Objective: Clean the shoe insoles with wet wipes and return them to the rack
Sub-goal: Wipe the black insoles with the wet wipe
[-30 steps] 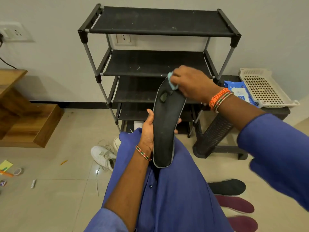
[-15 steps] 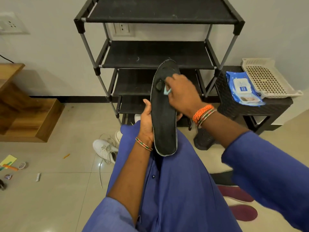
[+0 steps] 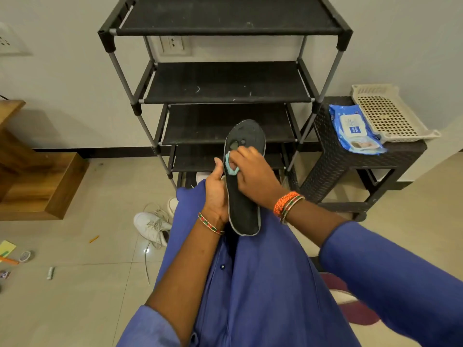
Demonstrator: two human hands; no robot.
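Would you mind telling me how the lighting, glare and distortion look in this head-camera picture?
Head view: wide-angle bending bows the black metal shoe rack; a small glare spot sits on the beige floor tile beside the white sneaker; soft, even light, with the black insole sharp.

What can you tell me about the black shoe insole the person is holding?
The black insole is long, flat and foot-shaped, with a thin pale edge all round. It looks like soft foam or fabric. Near its far end sit a few round grey marks. It stands nearly upright over the person's lap, in front of the rack. The left hand grips its left edge, and the right hand presses a bunched light-blue wipe against its face.
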